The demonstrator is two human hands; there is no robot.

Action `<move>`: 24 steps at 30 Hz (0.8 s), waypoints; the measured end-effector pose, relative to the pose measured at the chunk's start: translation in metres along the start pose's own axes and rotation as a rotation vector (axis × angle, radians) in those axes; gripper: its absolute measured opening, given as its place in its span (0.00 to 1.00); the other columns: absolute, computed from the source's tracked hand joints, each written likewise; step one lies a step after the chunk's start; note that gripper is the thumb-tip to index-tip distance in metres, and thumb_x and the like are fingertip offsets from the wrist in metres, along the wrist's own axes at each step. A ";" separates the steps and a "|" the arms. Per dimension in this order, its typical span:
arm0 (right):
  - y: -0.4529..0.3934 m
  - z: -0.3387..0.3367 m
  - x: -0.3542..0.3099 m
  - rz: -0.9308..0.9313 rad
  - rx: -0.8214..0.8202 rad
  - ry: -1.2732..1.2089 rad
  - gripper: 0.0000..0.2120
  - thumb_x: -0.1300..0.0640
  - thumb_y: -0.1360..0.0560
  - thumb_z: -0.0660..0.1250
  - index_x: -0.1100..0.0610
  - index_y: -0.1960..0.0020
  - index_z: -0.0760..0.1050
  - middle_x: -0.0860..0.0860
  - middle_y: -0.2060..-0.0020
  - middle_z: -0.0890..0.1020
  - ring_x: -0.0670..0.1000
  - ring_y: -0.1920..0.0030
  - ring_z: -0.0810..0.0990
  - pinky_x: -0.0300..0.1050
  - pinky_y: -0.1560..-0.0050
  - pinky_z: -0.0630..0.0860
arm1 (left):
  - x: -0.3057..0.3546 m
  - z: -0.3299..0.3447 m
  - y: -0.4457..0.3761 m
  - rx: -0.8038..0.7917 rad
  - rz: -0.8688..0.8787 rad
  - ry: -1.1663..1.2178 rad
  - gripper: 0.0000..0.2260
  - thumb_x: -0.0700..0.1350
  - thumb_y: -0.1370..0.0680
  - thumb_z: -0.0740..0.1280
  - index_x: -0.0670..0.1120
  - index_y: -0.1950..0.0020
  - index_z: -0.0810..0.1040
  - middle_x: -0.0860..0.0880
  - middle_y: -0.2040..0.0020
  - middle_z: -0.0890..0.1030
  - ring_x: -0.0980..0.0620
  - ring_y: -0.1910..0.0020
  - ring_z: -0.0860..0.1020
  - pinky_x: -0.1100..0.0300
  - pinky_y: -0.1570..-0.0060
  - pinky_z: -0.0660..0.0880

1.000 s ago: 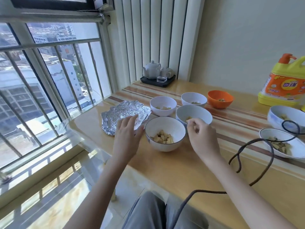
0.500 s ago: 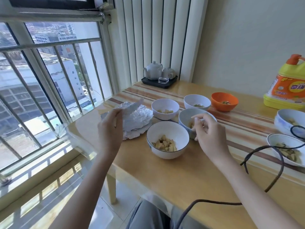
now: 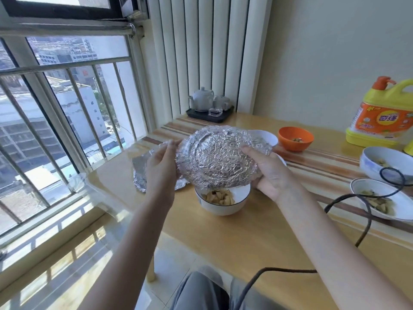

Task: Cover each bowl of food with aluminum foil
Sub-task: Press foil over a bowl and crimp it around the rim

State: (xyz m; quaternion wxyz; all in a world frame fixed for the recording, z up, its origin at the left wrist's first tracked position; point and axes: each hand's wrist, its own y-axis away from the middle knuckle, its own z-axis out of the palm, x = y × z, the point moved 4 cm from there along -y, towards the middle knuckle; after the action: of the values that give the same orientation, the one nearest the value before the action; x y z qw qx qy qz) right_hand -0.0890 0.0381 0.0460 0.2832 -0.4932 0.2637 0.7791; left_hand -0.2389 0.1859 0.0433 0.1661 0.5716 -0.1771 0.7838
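Foil sheet (image 3: 218, 156) is in the air, tilted, crinkled, already dished round. Its near edge hangs just above the far rim of the white bowl (image 3: 223, 203) of cut food; no contact visible between them.

Left hand (image 3: 159, 168) pinches the sheet's left edge, fingers closed on it. Right hand (image 3: 267, 173) holds the right edge, thumb on top, fingers under, closed on it.

Below the grip: bowl sits near the table's (image 3: 245, 238) front-left area, bare wood all round it on the near side and right. Left of the grip, more foil (image 3: 140, 175) lies flat on the table, partly hidden by the left hand. Behind the sheet, another white bowl's rim (image 3: 264, 136) pokes out; the rest is hidden.

Right of the grip: orange bowl (image 3: 295, 138), then two more bowls of food (image 3: 380, 159) (image 3: 388, 200) by the right edge. A dark cable (image 3: 366, 206) loops over those and runs toward the near edge.

Far right: yellow jug (image 3: 384, 117) with orange pump and orange label, Chinese characters, not legible. Far back: teapot set on a dark tray (image 3: 210, 114).
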 end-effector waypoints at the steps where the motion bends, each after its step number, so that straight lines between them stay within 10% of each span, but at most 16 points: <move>1: -0.001 -0.011 -0.001 -0.018 0.074 0.015 0.28 0.57 0.36 0.76 0.60 0.37 0.74 0.53 0.55 0.86 0.56 0.58 0.84 0.67 0.48 0.76 | -0.006 -0.001 0.000 -0.018 -0.009 -0.033 0.14 0.48 0.16 0.57 0.46 0.48 0.81 0.48 0.54 0.83 0.53 0.55 0.81 0.60 0.54 0.77; 4: 0.003 -0.043 -0.007 -0.071 0.213 -0.067 0.12 0.60 0.31 0.73 0.58 0.48 0.77 0.51 0.63 0.86 0.50 0.68 0.84 0.51 0.68 0.82 | -0.034 -0.003 0.005 -0.134 -0.072 -0.252 0.14 0.47 0.17 0.59 0.44 0.35 0.75 0.48 0.43 0.80 0.51 0.41 0.78 0.57 0.42 0.74; 7: 0.008 -0.068 -0.009 -0.016 0.255 -0.205 0.05 0.60 0.28 0.71 0.55 0.54 0.76 0.47 0.69 0.84 0.40 0.78 0.71 0.32 0.82 0.65 | -0.059 0.006 0.021 -0.244 -0.190 -0.307 0.16 0.44 0.21 0.66 0.46 0.33 0.73 0.50 0.45 0.80 0.49 0.45 0.78 0.54 0.44 0.75; 11: 0.014 -0.086 0.000 0.006 0.241 -0.221 0.37 0.53 0.57 0.86 0.58 0.50 0.80 0.53 0.58 0.86 0.47 0.63 0.82 0.39 0.64 0.77 | -0.063 0.016 0.032 -0.177 -0.200 -0.209 0.14 0.39 0.19 0.56 0.49 0.42 0.79 0.48 0.47 0.82 0.47 0.46 0.80 0.51 0.47 0.78; 18: 0.044 -0.089 0.005 0.023 0.249 -0.159 0.14 0.58 0.34 0.73 0.61 0.50 0.78 0.53 0.63 0.86 0.47 0.65 0.85 0.40 0.70 0.80 | -0.066 0.025 0.059 -0.136 -0.167 -0.260 0.13 0.44 0.21 0.56 0.56 0.48 0.78 0.50 0.45 0.81 0.45 0.41 0.78 0.40 0.38 0.73; 24: 0.067 -0.091 0.029 -0.004 0.322 0.099 0.35 0.50 0.40 0.77 0.64 0.37 0.72 0.60 0.47 0.83 0.55 0.55 0.84 0.48 0.64 0.81 | -0.072 0.050 0.093 -0.323 -0.136 -0.178 0.13 0.47 0.28 0.63 0.49 0.46 0.81 0.49 0.50 0.84 0.52 0.48 0.81 0.51 0.48 0.79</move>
State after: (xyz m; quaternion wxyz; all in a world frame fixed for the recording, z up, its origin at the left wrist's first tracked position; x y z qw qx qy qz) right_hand -0.0902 -0.0668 -0.0062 0.3468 -0.4798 0.3980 0.7008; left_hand -0.2195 0.0763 -0.0195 0.2918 0.6154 -0.2755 0.6784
